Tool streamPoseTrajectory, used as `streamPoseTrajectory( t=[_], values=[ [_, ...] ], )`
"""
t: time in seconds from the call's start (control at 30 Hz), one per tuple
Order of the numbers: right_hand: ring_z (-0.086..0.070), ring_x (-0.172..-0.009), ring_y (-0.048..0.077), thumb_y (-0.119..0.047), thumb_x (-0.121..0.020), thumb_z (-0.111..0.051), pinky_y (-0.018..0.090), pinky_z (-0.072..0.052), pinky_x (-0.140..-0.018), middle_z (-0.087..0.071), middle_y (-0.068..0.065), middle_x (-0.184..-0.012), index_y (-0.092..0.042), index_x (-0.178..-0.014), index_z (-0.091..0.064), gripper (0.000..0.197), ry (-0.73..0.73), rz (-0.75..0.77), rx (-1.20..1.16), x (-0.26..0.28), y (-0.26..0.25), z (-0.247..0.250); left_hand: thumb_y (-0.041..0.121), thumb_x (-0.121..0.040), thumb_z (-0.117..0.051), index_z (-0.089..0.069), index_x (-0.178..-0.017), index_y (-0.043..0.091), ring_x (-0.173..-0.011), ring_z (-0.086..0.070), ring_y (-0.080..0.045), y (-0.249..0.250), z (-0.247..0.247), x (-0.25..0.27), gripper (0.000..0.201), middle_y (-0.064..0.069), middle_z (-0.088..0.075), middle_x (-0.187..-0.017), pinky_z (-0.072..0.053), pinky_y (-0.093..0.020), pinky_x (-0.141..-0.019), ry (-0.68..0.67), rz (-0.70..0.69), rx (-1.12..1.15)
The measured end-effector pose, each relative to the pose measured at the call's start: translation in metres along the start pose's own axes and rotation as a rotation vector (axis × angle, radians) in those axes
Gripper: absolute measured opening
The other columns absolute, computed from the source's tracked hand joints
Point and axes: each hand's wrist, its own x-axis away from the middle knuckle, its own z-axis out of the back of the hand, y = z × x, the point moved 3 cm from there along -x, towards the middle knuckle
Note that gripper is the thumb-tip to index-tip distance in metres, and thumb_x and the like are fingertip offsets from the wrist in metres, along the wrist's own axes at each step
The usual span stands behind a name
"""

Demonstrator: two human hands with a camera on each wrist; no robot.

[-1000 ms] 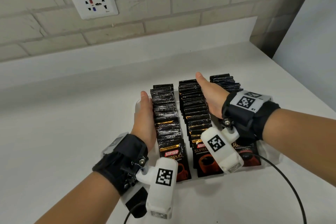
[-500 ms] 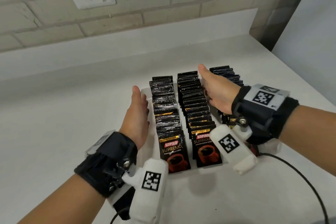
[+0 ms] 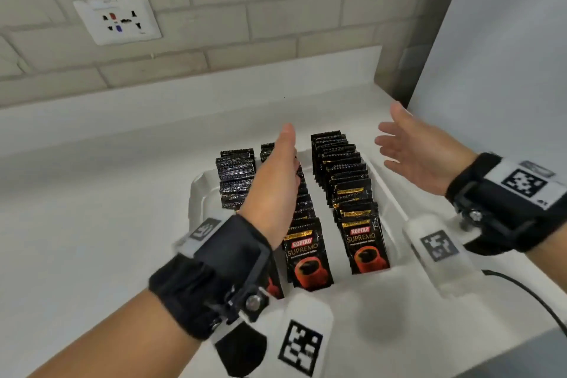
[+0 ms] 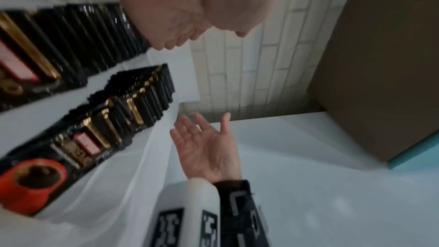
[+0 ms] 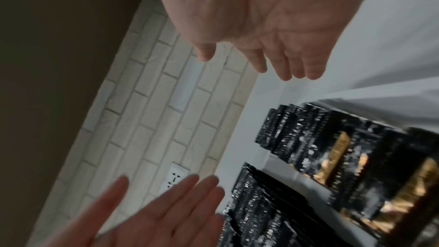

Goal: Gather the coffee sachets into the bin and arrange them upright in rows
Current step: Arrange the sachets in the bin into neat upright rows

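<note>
A white bin [image 3: 389, 190] on the counter holds black Kopiko coffee sachets standing upright in three rows: left row [image 3: 234, 178], middle row [image 3: 306, 252], right row [image 3: 346, 181]. My left hand [image 3: 276, 175] hovers flat over the left and middle rows with straight fingers, holding nothing. My right hand [image 3: 411, 150] is raised beside the bin's right wall, palm facing left, fingers spread and empty. The left wrist view shows the right hand [image 4: 206, 147] next to the right row [image 4: 118, 115]. In the right wrist view both palms, right hand [image 5: 261, 25] and left hand [image 5: 154, 213], are empty.
The white countertop [image 3: 92, 239] runs back to a low ledge under a brick wall with a socket plate [image 3: 118, 20]. A tall pale panel [image 3: 506, 55] stands close on the right. A black cable [image 3: 521, 291] trails on the counter at the front right.
Both hands have lifted away from the rows they flanked. The right hand swung out to the right of the bin; the left hand rose over the left and middle rows.
</note>
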Motion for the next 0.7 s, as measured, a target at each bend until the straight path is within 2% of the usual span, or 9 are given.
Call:
streamPoseTrajectory(
  t=[0.07, 0.1, 0.17, 0.23, 0.37, 0.47, 0.53, 0.6, 0.7],
  values=[
    [-0.024, -0.139, 0.021, -0.056, -0.092, -0.031, 0.034, -0.023, -0.112, -0.027, 0.011, -0.150, -0.010, -0.145, -0.024, 0.071, 0.011, -0.024, 0.009, -0.006, 0.008, -0.001, 0.050, -0.098, -0.024, -0.021, -0.148, 0.018, -0.117, -0.041, -0.001, -0.005, -0.023, -0.017, 0.059, 0.003, -0.035, -0.145, -0.022, -0.021, -0.103, 0.021, 0.033, -0.029],
    [-0.024, -0.139, 0.021, -0.056, -0.092, -0.031, 0.034, -0.023, -0.112, -0.027, 0.012, -0.150, -0.009, -0.145, -0.023, 0.071, 0.005, -0.033, 0.009, -0.008, 0.010, -0.003, 0.051, -0.098, -0.023, -0.022, -0.148, 0.018, -0.117, -0.041, -0.003, -0.007, -0.032, -0.025, 0.060, 0.000, -0.036, -0.146, -0.022, -0.022, -0.103, 0.051, 0.047, -0.058],
    [-0.024, -0.140, 0.022, -0.056, -0.093, -0.030, 0.034, -0.023, -0.112, -0.025, 0.013, -0.151, -0.007, -0.145, -0.021, 0.072, -0.018, -0.041, -0.004, -0.012, 0.014, -0.009, 0.057, -0.096, -0.023, -0.020, -0.149, 0.015, -0.136, -0.031, -0.017, -0.012, -0.046, -0.037, 0.067, -0.005, -0.027, -0.153, -0.017, -0.033, -0.115, 0.105, 0.063, -0.120],
    [-0.024, -0.140, 0.022, -0.054, -0.094, -0.030, 0.033, -0.023, -0.111, -0.023, 0.015, -0.151, -0.006, -0.146, -0.020, 0.071, -0.032, -0.037, -0.028, -0.015, 0.014, -0.013, 0.058, -0.095, -0.022, -0.014, -0.150, 0.014, -0.143, -0.020, -0.023, -0.017, -0.055, -0.046, 0.071, -0.007, -0.019, -0.156, -0.014, -0.042, -0.117, 0.131, 0.080, -0.128],
    [-0.026, -0.139, 0.023, -0.054, -0.094, -0.029, 0.032, -0.023, -0.111, -0.025, 0.016, -0.151, -0.007, -0.145, -0.021, 0.070, -0.037, -0.034, -0.016, -0.021, 0.012, -0.015, 0.051, -0.099, -0.020, -0.012, -0.151, 0.012, -0.145, -0.013, -0.020, -0.024, -0.060, -0.066, 0.066, -0.006, -0.012, -0.158, -0.009, -0.036, -0.117, 0.200, 0.058, -0.134],
    [-0.024, -0.140, 0.021, -0.055, -0.094, -0.028, 0.033, -0.021, -0.113, -0.023, 0.015, -0.152, -0.007, -0.146, -0.020, 0.071, -0.046, -0.043, -0.006, -0.027, 0.011, -0.012, 0.054, -0.097, -0.019, -0.016, -0.149, 0.011, -0.143, -0.019, -0.024, -0.027, -0.055, -0.076, 0.068, -0.008, -0.017, -0.156, -0.013, -0.038, -0.117, 0.260, 0.057, -0.112],
    [-0.021, -0.141, 0.020, -0.055, -0.094, -0.029, 0.032, -0.020, -0.113, -0.021, 0.014, -0.152, -0.007, -0.146, -0.018, 0.072, -0.079, -0.060, -0.025, -0.030, 0.009, -0.011, 0.073, -0.083, -0.021, -0.023, -0.148, 0.012, -0.140, -0.027, -0.029, -0.033, -0.052, -0.085, 0.089, -0.011, -0.025, -0.154, -0.020, -0.045, -0.115, 0.256, 0.056, -0.073],
    [-0.018, -0.142, 0.019, -0.056, -0.093, -0.028, 0.033, -0.018, -0.113, -0.017, 0.012, -0.154, -0.007, -0.147, -0.015, 0.074, -0.123, -0.075, -0.035, -0.032, 0.006, -0.013, 0.089, -0.048, -0.024, -0.030, -0.145, 0.011, -0.135, -0.036, -0.032, -0.049, -0.048, -0.108, 0.125, -0.013, -0.035, -0.149, -0.028, -0.049, -0.111, 0.271, 0.081, -0.029],
    [-0.013, -0.143, 0.019, -0.056, -0.094, -0.025, 0.033, -0.017, -0.114, -0.010, 0.009, -0.155, -0.007, -0.148, -0.007, 0.075, -0.208, -0.088, -0.053, -0.034, 0.005, -0.017, 0.088, -0.031, -0.024, -0.030, -0.146, 0.015, -0.134, -0.039, -0.032, -0.061, -0.048, -0.126, 0.137, -0.012, -0.040, -0.146, -0.029, -0.050, -0.110, 0.251, 0.129, -0.043]
  ],
)
